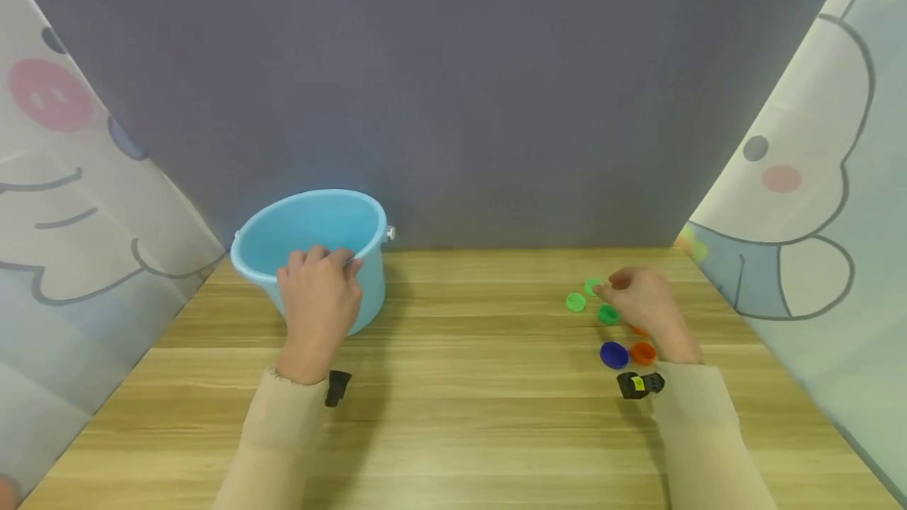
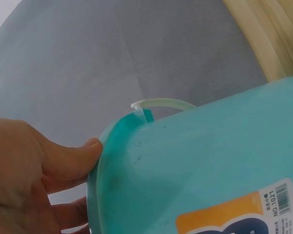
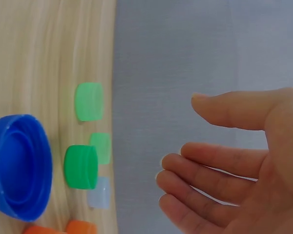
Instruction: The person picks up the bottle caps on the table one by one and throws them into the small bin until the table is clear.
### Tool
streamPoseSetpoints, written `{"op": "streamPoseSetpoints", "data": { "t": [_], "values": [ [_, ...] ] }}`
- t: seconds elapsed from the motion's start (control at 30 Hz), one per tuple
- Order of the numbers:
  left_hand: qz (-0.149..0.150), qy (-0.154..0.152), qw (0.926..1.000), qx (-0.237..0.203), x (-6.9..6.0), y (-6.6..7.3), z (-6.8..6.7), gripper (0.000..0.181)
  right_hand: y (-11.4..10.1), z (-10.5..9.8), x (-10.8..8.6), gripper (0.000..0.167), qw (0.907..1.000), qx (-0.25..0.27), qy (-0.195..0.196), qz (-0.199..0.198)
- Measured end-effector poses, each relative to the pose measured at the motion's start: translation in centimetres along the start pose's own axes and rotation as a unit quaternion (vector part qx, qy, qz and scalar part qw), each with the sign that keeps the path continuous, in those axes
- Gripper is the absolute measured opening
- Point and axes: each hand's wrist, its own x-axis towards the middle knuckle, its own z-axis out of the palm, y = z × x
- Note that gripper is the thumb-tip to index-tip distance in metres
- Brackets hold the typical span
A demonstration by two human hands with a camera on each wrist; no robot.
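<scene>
My left hand [image 1: 319,293] grips the near rim of a light blue bucket [image 1: 370,290] standing at the back left. In the left wrist view the thumb presses the outside of the rim, with other fingers on its far side. My right hand [image 1: 646,304] hovers over several bottle caps on the right, holding nothing, its thumb apart from the loosely bent fingers. Near it lie a light green cap [image 1: 575,302], a green cap [image 1: 608,315], a blue cap [image 1: 613,355] and an orange cap [image 1: 643,353]. The right wrist view also shows a whitish cap [image 3: 98,192].
The wooden table [image 1: 468,392] meets a grey panel [image 1: 460,101] at the back. Cartoon-printed sheets [image 1: 801,179] flank both sides. A pale handle [image 2: 166,103] attaches to the bucket, whose outside bears a label [image 2: 234,209].
</scene>
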Motion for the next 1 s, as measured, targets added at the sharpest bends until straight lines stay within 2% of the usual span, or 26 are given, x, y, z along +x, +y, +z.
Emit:
{"op": "streamPoseSetpoints", "data": {
  "t": [0.27, 0.67, 1.0],
  "values": [
    [0.004, -0.002, 1.0000, -0.007, 0.0, 0.1, -0.2, 0.009, 0.7, 0.2, 0.3, 0.057, 0.9999, -0.007, -0.009, 0.000],
    [0.006, -0.016, 0.9998, -0.008, 0.0, 0.4, -0.7, 0.010, 1.4, 0.8, 0.4, 0.058, 0.9985, 0.001, -0.053, 0.017],
    [0.008, -0.030, 0.9995, -0.011, -0.2, 0.6, -1.0, 0.010, 2.1, 1.2, 0.9, 0.059, 0.9959, -0.038, -0.080, 0.017]
  ]
}}
